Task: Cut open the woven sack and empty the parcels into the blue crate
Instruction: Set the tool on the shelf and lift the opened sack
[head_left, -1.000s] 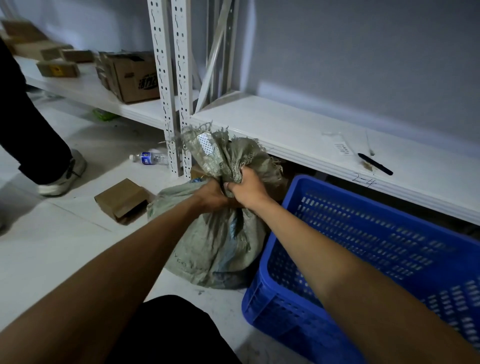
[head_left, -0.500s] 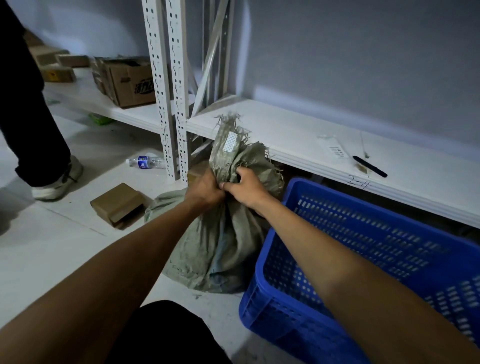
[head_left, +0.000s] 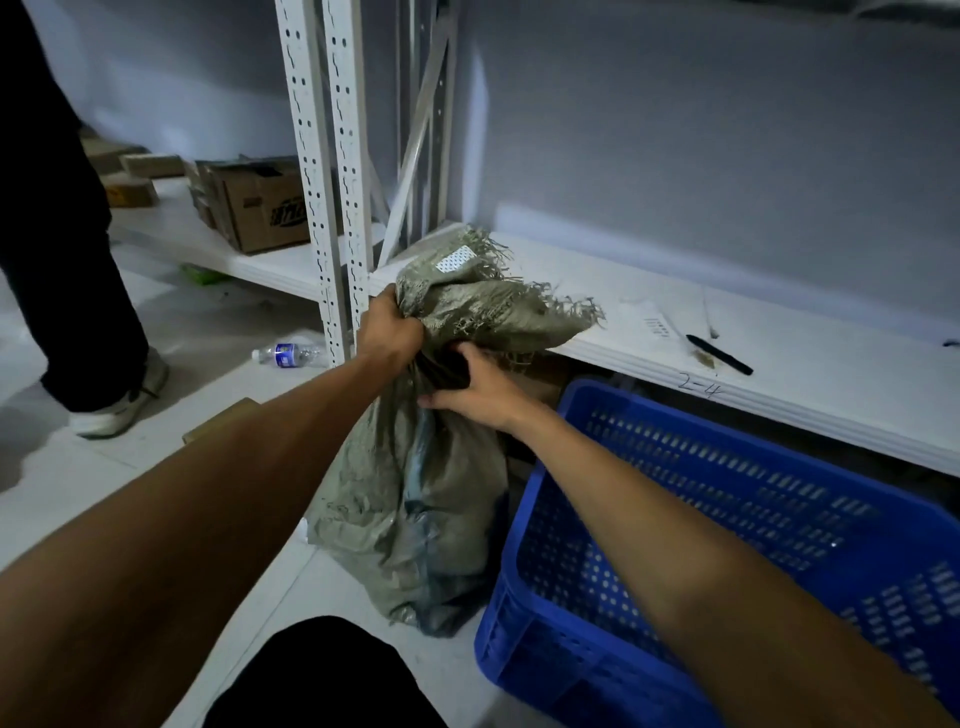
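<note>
A grey-green woven sack (head_left: 415, 509) stands upright on the floor, its frayed mouth (head_left: 493, 306) spread open over the shelf edge. My left hand (head_left: 389, 332) grips the left side of the sack's neck. My right hand (head_left: 478, 389) grips the fabric just below the opening, fingers curled into a dark fold. The blue crate (head_left: 727, 545) sits on the floor right beside the sack, its slotted inside bare where visible. No parcels show; the sack hides them.
A white low shelf (head_left: 779, 364) runs behind, holding a black cutter or pen (head_left: 719, 354) and a paper slip. Perforated rack posts (head_left: 332, 182) rise at left. Cardboard boxes (head_left: 260, 208), a water bottle (head_left: 285, 354) and another person's leg and shoe (head_left: 114, 405) are at left.
The sack has been lifted taller and its mouth pulled apart, flopping right over the shelf edge. My hands have separated, the left moving up, the right lower.
</note>
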